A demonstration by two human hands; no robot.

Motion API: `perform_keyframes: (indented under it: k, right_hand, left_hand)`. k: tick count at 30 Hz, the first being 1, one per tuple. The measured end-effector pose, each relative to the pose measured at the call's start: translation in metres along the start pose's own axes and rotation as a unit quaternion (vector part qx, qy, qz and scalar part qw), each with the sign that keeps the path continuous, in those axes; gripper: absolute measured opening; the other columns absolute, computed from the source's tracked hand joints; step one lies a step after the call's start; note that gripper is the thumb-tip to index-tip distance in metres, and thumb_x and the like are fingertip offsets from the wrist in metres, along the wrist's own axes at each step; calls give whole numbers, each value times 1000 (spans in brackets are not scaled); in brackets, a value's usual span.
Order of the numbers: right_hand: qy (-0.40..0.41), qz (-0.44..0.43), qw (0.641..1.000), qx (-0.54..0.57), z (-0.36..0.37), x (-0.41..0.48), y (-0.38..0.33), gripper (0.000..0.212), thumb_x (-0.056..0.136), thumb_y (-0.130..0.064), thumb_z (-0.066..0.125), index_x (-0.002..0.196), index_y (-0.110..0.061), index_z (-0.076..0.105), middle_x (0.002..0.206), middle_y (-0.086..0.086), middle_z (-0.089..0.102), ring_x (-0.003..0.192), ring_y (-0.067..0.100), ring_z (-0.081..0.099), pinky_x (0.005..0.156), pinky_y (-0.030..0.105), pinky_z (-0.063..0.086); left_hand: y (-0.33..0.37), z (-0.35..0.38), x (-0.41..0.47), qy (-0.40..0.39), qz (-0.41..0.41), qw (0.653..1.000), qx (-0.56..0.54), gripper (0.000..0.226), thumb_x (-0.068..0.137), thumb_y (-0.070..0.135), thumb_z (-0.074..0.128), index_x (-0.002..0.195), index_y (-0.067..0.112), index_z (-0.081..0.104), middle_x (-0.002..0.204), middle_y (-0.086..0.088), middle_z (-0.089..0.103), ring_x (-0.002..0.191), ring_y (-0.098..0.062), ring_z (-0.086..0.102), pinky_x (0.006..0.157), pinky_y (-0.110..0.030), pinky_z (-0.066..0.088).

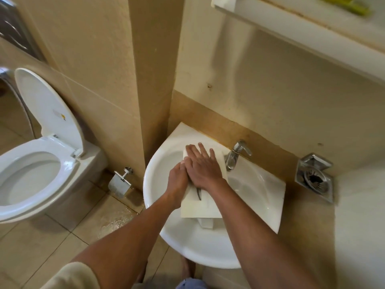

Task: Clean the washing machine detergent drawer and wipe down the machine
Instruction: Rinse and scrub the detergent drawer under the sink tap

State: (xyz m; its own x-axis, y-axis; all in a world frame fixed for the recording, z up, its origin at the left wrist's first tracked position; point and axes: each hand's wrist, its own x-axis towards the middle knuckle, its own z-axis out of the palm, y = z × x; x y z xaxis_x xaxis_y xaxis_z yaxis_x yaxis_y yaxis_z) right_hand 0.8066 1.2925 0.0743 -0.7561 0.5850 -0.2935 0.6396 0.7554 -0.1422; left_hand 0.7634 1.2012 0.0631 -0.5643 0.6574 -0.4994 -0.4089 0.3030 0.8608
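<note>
Right hand lies spread on the boxy white plastic drawer; left hand seemingly grips its edge.

The only camera sits on my head and looks steeply forward and down, wide-angled and close over the sink, so that my forearms run in from the bottom edge, the toilet bows at the left and a shelf crosses the top right.

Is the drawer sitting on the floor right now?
No, the drawer lies across the sink, with the left hand and right hand on it.
</note>
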Motion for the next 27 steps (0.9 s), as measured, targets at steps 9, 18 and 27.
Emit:
perform_keyframes:
  k: [9, 18, 27]
  right_hand:
    - [129, -95, 987, -18, 42, -117, -2, 58, 106, -43, 21, 157, -18, 30, 162, 0, 31, 153, 16, 16, 125, 44, 15]
    - [398, 266, 647, 594, 49, -119, 48, 18, 99, -15, 52, 99, -11, 69, 99, 3, 70, 94, 17, 65, 80, 25, 51]
    - [111, 274, 166, 941, 79, -15, 77, 31, 98, -13, 40, 74, -12, 61, 61, 6, 65, 59, 22, 66, 70, 29, 54]
  left_hand:
    - [12, 1, 7, 24, -45, 997, -49, 30, 107, 33, 38, 95, 24, 65, 105, -5, 70, 102, -21, 65, 88, -34, 52]
    - [14, -14, 2, 45, 3, 998, 34, 36, 108, 42, 33, 90, 32, 63, 100, 4, 67, 97, -18, 61, 84, -32, 47]
    - [22, -19, -6, 69, 3, 996, 53, 34, 108, 46, 32, 88, 35, 58, 97, 4, 63, 89, -16, 59, 80, -34, 44]
